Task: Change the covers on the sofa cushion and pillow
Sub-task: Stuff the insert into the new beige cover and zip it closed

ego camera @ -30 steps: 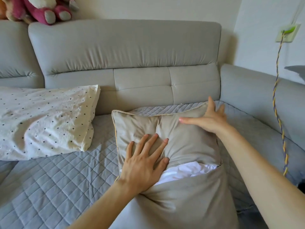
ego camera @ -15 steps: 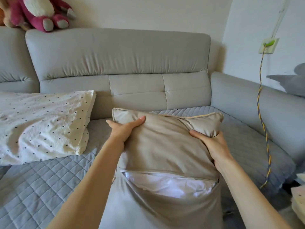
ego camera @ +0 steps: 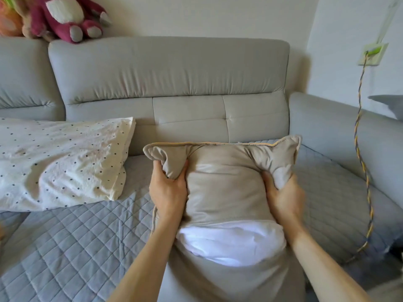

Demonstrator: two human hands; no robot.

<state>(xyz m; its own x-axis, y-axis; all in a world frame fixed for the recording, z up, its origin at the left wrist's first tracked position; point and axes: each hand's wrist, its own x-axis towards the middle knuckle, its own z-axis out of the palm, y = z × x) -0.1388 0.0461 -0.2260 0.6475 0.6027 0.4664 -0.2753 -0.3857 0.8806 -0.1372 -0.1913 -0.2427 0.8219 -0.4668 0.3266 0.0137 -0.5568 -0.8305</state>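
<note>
A beige cushion cover [ego camera: 224, 184] lies on the quilted grey sofa seat [ego camera: 65, 243], partly filled. The white inner cushion [ego camera: 231, 243] bulges out of its opening toward me. My left hand [ego camera: 169, 192] grips the cover's slack far-left corner. My right hand [ego camera: 283, 197] grips the slack far-right corner. Both corners look empty and bunched. A white pillow with dark dots [ego camera: 58, 162] lies to the left on the seat.
The grey sofa backrest [ego camera: 170, 70] runs behind, its armrest [ego camera: 340, 131] at the right. Plush toys [ego camera: 65, 16] sit on top at the left. A braided cable [ego camera: 362, 162] hangs from a wall socket [ego camera: 373, 54] down the right side.
Both hands moved from pressing on the cushion to its far corners and closed on the cover's fabric. The white inner cushion now shows more at the opening.
</note>
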